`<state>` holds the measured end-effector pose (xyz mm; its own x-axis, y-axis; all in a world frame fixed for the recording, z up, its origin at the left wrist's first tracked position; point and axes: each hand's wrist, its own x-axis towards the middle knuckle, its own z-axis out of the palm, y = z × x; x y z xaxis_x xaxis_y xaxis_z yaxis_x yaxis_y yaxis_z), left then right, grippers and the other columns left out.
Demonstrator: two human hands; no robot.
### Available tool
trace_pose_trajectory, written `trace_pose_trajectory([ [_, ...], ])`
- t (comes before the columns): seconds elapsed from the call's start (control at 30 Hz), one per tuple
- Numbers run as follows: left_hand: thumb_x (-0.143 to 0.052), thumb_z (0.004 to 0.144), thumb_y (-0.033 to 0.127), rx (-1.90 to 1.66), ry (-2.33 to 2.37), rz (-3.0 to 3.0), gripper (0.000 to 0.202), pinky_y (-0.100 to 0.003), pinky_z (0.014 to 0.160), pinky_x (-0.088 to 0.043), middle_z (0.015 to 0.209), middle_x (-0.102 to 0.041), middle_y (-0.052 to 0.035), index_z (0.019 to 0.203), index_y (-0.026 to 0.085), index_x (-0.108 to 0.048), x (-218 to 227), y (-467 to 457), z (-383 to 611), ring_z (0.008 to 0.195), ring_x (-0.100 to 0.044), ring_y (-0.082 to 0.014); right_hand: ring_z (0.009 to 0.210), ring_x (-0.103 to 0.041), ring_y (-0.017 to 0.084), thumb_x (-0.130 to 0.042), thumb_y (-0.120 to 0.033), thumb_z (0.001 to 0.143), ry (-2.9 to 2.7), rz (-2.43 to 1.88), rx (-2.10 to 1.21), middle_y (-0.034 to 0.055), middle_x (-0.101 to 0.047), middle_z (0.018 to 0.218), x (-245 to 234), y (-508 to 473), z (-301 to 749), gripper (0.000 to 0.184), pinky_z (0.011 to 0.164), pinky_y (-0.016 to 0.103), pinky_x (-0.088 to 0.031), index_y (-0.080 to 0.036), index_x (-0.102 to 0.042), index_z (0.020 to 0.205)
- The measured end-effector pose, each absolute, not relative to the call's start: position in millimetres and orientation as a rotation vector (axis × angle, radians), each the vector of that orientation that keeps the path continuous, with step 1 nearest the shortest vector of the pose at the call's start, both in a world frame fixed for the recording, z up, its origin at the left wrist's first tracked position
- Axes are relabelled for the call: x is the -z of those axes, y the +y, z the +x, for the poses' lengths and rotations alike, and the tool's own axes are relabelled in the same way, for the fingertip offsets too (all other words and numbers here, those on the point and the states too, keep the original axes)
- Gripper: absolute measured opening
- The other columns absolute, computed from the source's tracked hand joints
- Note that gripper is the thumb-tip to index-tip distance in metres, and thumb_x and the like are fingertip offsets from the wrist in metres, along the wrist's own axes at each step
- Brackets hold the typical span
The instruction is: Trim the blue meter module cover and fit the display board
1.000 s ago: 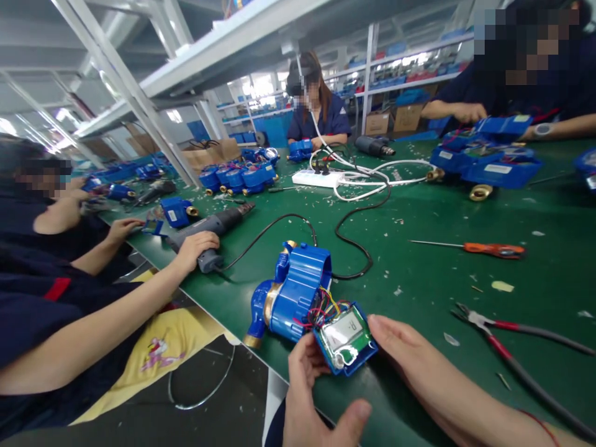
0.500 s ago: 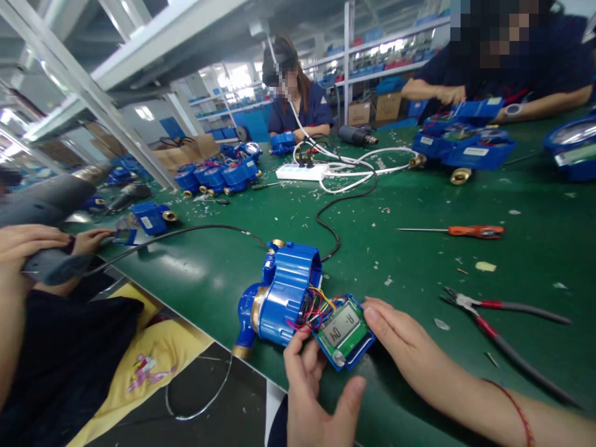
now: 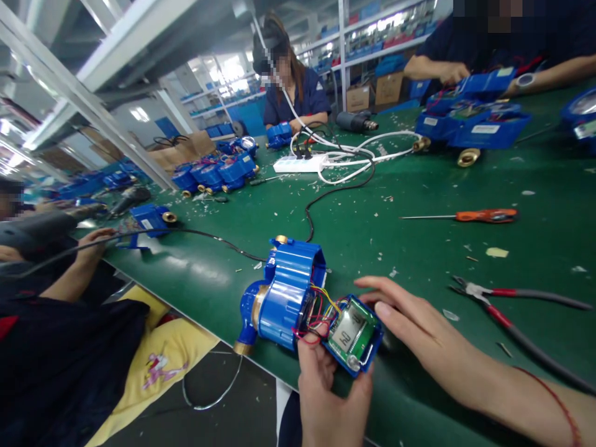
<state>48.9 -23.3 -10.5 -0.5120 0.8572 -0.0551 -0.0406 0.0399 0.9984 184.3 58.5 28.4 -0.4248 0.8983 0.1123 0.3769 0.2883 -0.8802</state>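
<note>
A blue water meter [image 3: 284, 310] with brass fittings lies on the green bench in front of me. Red and yellow wires [image 3: 321, 310] run from its body to a blue-framed display module [image 3: 354, 335] with a green circuit board and a lit LCD. My left hand [image 3: 333, 385] grips the module from below, thumb on its lower edge and fingers on the wire side. Beside its upper right edge, my right hand [image 3: 419, 329] has its fingers stretched out; the thumb is close to the frame, and whether it touches I cannot tell.
Pliers [image 3: 484, 295] and an orange screwdriver [image 3: 488, 215] lie to the right. A power strip [image 3: 300, 163] with looped cables sits farther back. More meters [image 3: 218, 174] stand at back left. A black cable [image 3: 218, 239] crosses behind my meter. Co-workers sit at left, across and at right.
My left thumb has closed onto the module's lower edge. My right hand's fingers have loosened and extended. At left, the co-worker's hot air tool has shifted left.
</note>
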Motion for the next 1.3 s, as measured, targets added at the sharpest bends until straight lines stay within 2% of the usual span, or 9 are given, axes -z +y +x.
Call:
trace_pose_trajectory([
  [0.07, -0.072, 0.068, 0.017, -1.594, 1.587, 0.847, 0.054, -0.032, 0.085, -0.057, 0.107, -0.069, -0.0101, 0.111, 0.024, -0.039, 12, -24, 49, 0.100, -0.072, -0.0235, 0.112, -0.057, 0.028, -0.054, -0.052, 0.088, -1.963, -1.138, -1.001, 0.0082, -0.060, 0.124, -33, 51, 178, 0.058, 0.089, 0.046, -0.049, -0.027, -0.041, 0.138],
  [0.13, -0.072, 0.068, 0.016, -1.610, 1.595, 0.858, 0.054, -0.031, 0.083, -0.058, 0.104, -0.069, -0.0073, 0.109, 0.027, -0.038, 13, -25, 48, 0.095, -0.072, -0.0222, 0.114, -0.056, 0.030, -0.067, -0.044, 0.077, -2.046, -1.113, -0.842, 0.0094, -0.056, 0.130, -35, 41, 168, 0.077, 0.090, 0.048, -0.049, -0.026, -0.031, 0.143],
  [0.23, -0.068, 0.073, 0.019, -1.619, 1.606, 0.837, 0.047, -0.031, 0.080, -0.058, 0.104, -0.066, -0.0051, 0.106, 0.029, -0.038, 13, -26, 46, 0.094, -0.072, -0.0213, 0.114, -0.055, 0.030, -0.069, -0.034, 0.073, -2.139, -1.077, -0.613, 0.0125, -0.054, 0.132, -33, 30, 155, 0.086, 0.092, 0.046, -0.049, -0.022, -0.023, 0.144],
  [0.33, -0.070, 0.073, 0.022, -1.616, 1.634, 0.838, 0.047, -0.032, 0.080, -0.057, 0.107, -0.065, -0.0067, 0.107, 0.029, -0.039, 11, -26, 49, 0.097, -0.071, -0.0225, 0.114, -0.056, 0.028, -0.066, -0.029, 0.074, -2.137, -1.063, -0.559, 0.0121, -0.054, 0.131, -30, 28, 149, 0.081, 0.092, 0.043, -0.049, -0.021, -0.024, 0.143],
  [0.57, -0.082, 0.059, 0.019, -1.778, 1.600, 0.633, 0.053, -0.025, 0.068, -0.057, 0.094, -0.068, -0.0020, 0.098, 0.026, -0.048, 1, -23, 56, 0.082, -0.071, -0.0180, 0.116, -0.052, 0.023, -0.055, -0.019, 0.076, -2.155, -1.027, -0.503, 0.0106, -0.052, 0.132, -32, 28, 149, 0.072, 0.094, 0.042, -0.049, -0.018, -0.024, 0.142],
  [0.77, -0.071, 0.072, 0.050, -1.755, 1.412, 0.308, 0.029, -0.026, 0.061, -0.056, 0.073, -0.067, 0.0023, 0.075, 0.025, -0.055, 1, -14, 41, 0.068, -0.068, -0.0167, 0.134, -0.033, 0.021, -0.055, -0.022, 0.078, -2.154, -0.973, -0.478, 0.0092, -0.037, 0.147, -35, 25, 143, 0.070, 0.108, 0.042, -0.038, -0.015, -0.029, 0.142],
  [0.93, -0.072, 0.074, 0.027, -1.840, 1.414, 0.459, 0.011, -0.021, 0.068, -0.054, 0.082, -0.071, 0.0051, 0.076, 0.026, -0.062, 6, -17, 39, 0.076, -0.068, -0.0137, 0.131, -0.035, 0.018, -0.051, -0.017, 0.083, -2.118, -0.942, -0.467, 0.0056, -0.043, 0.143, -33, 28, 136, 0.060, 0.108, 0.040, -0.036, -0.016, -0.031, 0.139],
  [1.1, -0.060, 0.084, 0.026, -1.867, 1.543, 0.450, 0.008, -0.023, 0.073, -0.054, 0.086, -0.072, 0.0016, 0.078, 0.027, -0.065, 8, -16, 40, 0.086, -0.067, -0.0161, 0.128, -0.037, 0.024, -0.048, -0.015, 0.084, -2.130, -0.932, -0.495, 0.0061, -0.042, 0.143, -34, 24, 136, 0.056, 0.106, 0.048, -0.036, -0.015, -0.033, 0.138],
  [1.3, -0.067, 0.078, 0.024, -1.837, 1.633, 0.481, 0.006, -0.021, 0.068, -0.056, 0.085, -0.070, 0.0028, 0.079, 0.028, -0.062, 3, -15, 34, 0.081, -0.067, -0.0154, 0.128, -0.037, 0.027, -0.046, -0.017, 0.084, -2.141, -0.931, -0.514, 0.0063, -0.043, 0.143, -36, 24, 134, 0.056, 0.105, 0.053, -0.037, -0.016, -0.032, 0.138],
])
